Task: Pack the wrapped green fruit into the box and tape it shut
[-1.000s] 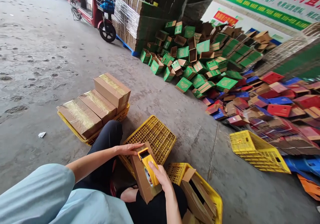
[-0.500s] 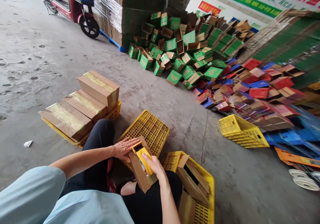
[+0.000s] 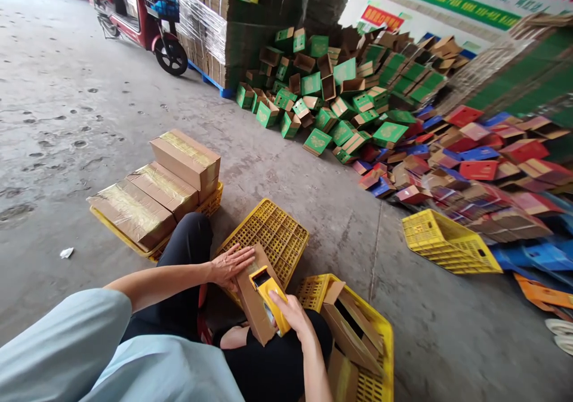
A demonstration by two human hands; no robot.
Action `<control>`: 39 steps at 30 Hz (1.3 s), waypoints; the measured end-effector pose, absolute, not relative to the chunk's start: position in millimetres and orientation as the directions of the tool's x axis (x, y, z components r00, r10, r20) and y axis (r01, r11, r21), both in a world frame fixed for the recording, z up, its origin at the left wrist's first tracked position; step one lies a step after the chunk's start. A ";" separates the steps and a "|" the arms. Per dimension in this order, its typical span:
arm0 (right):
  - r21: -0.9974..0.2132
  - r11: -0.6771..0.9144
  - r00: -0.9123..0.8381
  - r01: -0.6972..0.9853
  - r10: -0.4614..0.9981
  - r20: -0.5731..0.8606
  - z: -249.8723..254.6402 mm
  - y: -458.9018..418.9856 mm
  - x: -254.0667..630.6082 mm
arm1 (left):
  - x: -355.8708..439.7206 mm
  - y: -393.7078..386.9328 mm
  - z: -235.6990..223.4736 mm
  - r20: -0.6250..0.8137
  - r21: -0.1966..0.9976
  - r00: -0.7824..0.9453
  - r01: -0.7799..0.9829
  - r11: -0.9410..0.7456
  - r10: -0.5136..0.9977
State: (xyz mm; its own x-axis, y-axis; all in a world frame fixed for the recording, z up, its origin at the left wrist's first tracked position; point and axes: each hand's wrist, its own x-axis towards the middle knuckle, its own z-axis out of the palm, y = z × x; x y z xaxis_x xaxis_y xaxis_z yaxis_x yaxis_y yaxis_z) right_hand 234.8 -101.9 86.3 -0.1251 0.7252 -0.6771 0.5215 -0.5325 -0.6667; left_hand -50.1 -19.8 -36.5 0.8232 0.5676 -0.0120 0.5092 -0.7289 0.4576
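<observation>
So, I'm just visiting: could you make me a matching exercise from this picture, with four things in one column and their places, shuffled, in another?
Things:
1. yellow plastic tape dispenser
2. long brown cardboard box
3. red scooter with a black front basket
4. small crumpled white scrap

Places:
A. beside a plastic-wrapped stack of brown cardboard
B. on the grey floor, off to the person's left
C. gripped in the right hand
D. under the fingers of the flat left hand

Right pairs: 1-C, 2-D, 3-A, 4-B.
</observation>
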 end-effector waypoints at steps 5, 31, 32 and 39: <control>-0.649 -0.541 -0.140 0.535 0.701 -0.699 84.3 -99.1 235.7 | -26.9 -37.1 -37.3 0.025 0.464 0.847 0.461 -0.756 0.532; -0.567 -0.613 -0.055 0.549 0.651 -0.757 100.1 -125.8 252.8 | -6.6 -54.6 -38.7 0.033 0.517 0.870 0.407 -0.753 0.492; -0.567 -0.612 -0.058 0.552 0.650 -0.758 99.9 -125.7 253.2 | -3.6 -56.9 -38.4 0.039 0.519 0.875 0.395 -0.758 0.483; -0.573 -0.594 -0.057 0.565 0.665 -0.745 101.7 -125.6 248.7 | 2.6 -58.9 -39.6 0.033 0.487 0.872 0.413 -0.769 0.489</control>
